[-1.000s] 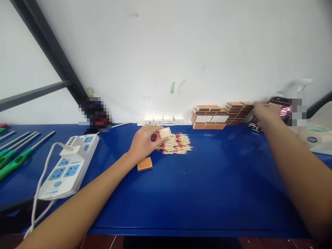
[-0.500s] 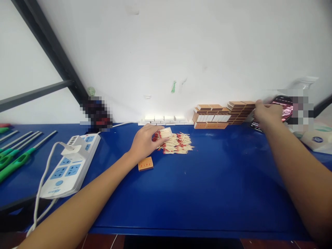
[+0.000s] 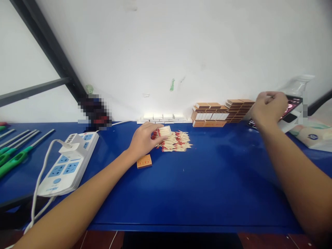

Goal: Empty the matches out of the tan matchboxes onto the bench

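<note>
My left hand (image 3: 142,140) pinches a small white matchbox tray (image 3: 165,131) with matches in it, held over a pile of loose red-tipped matches (image 3: 178,142). An orange matchbox sleeve or box (image 3: 144,161) lies on the table just below that wrist. At the right, my right hand (image 3: 271,108) is raised in front of a phone (image 3: 292,103), its fingers curled in; whatever they hold, if anything, is hidden. Just left of it stands a tall stack of brown matchboxes (image 3: 238,110), joined to a lower stack (image 3: 210,116) that has a row of white ends in it.
White matchbox trays (image 3: 163,118) line the wall on the blue table (image 3: 192,197). A power strip (image 3: 68,166) with a cable and green-handled tools (image 3: 18,157) lie at the left. A tissue pack (image 3: 313,136) and a clear plastic container (image 3: 298,84) are at the far right.
My right hand has moved from the right end of the tall matchbox stack up and to the right, in front of the phone. My left hand stays with the tray.
</note>
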{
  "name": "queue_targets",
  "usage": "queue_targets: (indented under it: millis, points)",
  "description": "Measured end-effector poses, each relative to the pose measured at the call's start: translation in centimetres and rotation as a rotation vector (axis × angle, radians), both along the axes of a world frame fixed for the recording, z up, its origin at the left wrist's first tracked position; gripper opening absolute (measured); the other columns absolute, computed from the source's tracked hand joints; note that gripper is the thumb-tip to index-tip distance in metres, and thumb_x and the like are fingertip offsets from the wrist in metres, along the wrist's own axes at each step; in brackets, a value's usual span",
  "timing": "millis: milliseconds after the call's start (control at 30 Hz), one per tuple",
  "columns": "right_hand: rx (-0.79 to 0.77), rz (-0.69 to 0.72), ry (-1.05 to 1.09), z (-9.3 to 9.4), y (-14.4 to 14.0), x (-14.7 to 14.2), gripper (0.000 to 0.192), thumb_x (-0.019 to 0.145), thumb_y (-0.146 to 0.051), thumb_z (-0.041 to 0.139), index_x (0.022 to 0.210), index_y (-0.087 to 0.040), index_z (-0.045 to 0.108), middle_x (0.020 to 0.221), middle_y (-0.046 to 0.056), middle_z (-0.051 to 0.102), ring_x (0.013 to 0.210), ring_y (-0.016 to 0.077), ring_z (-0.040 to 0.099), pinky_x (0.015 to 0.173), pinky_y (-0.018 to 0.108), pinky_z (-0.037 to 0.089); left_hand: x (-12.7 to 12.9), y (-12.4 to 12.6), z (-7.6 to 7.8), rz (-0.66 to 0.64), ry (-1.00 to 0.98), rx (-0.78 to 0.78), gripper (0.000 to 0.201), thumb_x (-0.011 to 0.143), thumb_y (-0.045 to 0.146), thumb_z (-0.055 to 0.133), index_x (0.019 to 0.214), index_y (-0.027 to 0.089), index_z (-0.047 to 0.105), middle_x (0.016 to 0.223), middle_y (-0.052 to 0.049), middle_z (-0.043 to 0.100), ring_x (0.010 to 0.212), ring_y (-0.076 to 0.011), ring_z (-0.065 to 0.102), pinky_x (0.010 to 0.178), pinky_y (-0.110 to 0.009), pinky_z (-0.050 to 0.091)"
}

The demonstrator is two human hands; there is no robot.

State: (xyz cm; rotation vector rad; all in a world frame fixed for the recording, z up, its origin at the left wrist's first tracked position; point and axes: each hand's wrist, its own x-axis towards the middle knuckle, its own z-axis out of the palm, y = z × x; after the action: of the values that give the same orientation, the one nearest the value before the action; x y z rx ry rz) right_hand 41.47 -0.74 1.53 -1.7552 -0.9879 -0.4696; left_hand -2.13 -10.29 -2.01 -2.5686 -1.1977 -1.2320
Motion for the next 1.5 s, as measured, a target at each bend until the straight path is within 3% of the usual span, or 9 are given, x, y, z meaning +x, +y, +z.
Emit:
queue_targets:
  millis: [67, 167, 233, 300, 367, 633, 900, 1133, 1500]
  points:
    - [-0.006, 0.176, 0.003, 0.9, -1.8, -3.8, 0.020, 0.096, -0.018, 0.058, 0.106, -0.010, 0.074, 0.085, 0.017, 0.071, 0.072, 0.0203, 0.060, 0.075, 0.038, 0.044, 0.0, 0.0, 0.0, -0.016, 0.002, -0.008, 0.038, 0.089, 0.048, 0.076, 0.118, 0.023, 0.071, 0.105, -0.007, 0.076, 0.096, -0.0235, 0.069, 0.087, -0.041, 0.056]
    - [-0.225, 0.716, 0.060, 1.3, -4.7, -10.9, 0.010, 0.089, -0.021, 0.066, 0.090, -0.016, 0.075, 0.080, 0.009, 0.070, 0.069, 0.0177, 0.059, 0.069, 0.033, 0.044, 0.0, 0.1, 0.0, -0.041, -0.010, -0.028, 0.037, 0.088, 0.043, 0.077, 0.119, 0.024, 0.071, 0.109, -0.007, 0.076, 0.101, -0.0239, 0.069, 0.091, -0.042, 0.056]
    - [-0.390, 1.049, 0.088, 0.9, -6.1, -15.3, 0.020, 0.092, -0.036, 0.066, 0.091, -0.019, 0.076, 0.081, 0.007, 0.071, 0.069, 0.0180, 0.059, 0.065, 0.033, 0.044, -0.1, 0.2, 0.2, -0.050, -0.027, -0.041, 0.036, 0.088, 0.039, 0.079, 0.120, 0.026, 0.071, 0.112, -0.006, 0.076, 0.104, -0.0243, 0.069, 0.093, -0.044, 0.056]
    - [-0.495, 1.277, 0.094, 0.2, -6.8, -18.8, 0.030, 0.093, -0.048, 0.064, 0.093, -0.020, 0.076, 0.080, 0.006, 0.071, 0.070, 0.0183, 0.059, 0.063, 0.033, 0.044, -0.2, 0.3, 0.4, -0.057, -0.039, -0.051, 0.036, 0.087, 0.035, 0.080, 0.121, 0.027, 0.071, 0.115, -0.006, 0.076, 0.108, -0.0247, 0.068, 0.096, -0.045, 0.055]
    - [-0.530, 1.372, 0.129, -0.4, -6.7, -21.1, 0.035, 0.092, -0.053, 0.064, 0.092, -0.021, 0.076, 0.084, 0.006, 0.072, 0.074, 0.0185, 0.061, 0.066, 0.034, 0.046, -0.5, 0.6, 0.6, -0.069, -0.048, -0.067, 0.036, 0.086, 0.031, 0.081, 0.121, 0.028, 0.071, 0.116, -0.005, 0.076, 0.109, -0.0246, 0.067, 0.097, -0.045, 0.054]
    - [-0.656, 1.390, 0.189, -1.1, -4.9, -23.2, 0.041, 0.085, -0.060, 0.070, 0.077, -0.020, 0.073, 0.077, 0.008, 0.073, 0.068, 0.0176, 0.059, 0.061, 0.033, 0.044, -1.7, 1.9, 0.1, -0.033, -0.088, -0.104, 0.035, 0.085, 0.035, 0.081, 0.118, 0.030, 0.072, 0.111, -0.005, 0.076, 0.102, -0.0242, 0.069, 0.094, -0.044, 0.054]
    - [-0.577, 1.357, 0.205, -2.0, -4.7, -22.8, 0.031, 0.089, -0.048, 0.069, 0.080, -0.019, 0.074, 0.082, 0.009, 0.075, 0.073, 0.0195, 0.064, 0.066, 0.035, 0.047, -1.6, 2.1, -0.4, 0.046, -0.148, -0.125, 0.039, 0.083, 0.034, 0.083, 0.119, 0.025, 0.072, 0.114, -0.006, 0.077, 0.093, -0.0220, 0.070, 0.084, -0.040, 0.057]
    - [-0.535, 1.360, 0.202, -2.7, -5.0, -22.5, 0.025, 0.090, -0.042, 0.067, 0.088, -0.019, 0.075, 0.088, 0.009, 0.077, 0.078, 0.0217, 0.068, 0.073, 0.037, 0.050, -1.7, 2.5, -0.5, 0.110, -0.294, -0.277, 0.020, 0.091, 0.025, 0.071, 0.110, 0.022, 0.078, 0.097, -0.005, 0.081, 0.084, -0.0210, 0.075, 0.077, -0.037, 0.059]
    - [-0.487, 1.260, -0.014, -2.5, -6.4, -22.4, 0.023, 0.092, -0.039, 0.065, 0.092, -0.020, 0.078, 0.082, 0.006, 0.076, 0.059, 0.0145, 0.050, 0.059, 0.033, 0.039, -1.5, 2.6, -0.6, 0.082, -0.273, -0.311, 0.015, 0.094, 0.030, 0.067, 0.098, 0.024, 0.079, 0.093, -0.002, 0.081, 0.083, -0.0199, 0.073, 0.073, -0.034, 0.053]
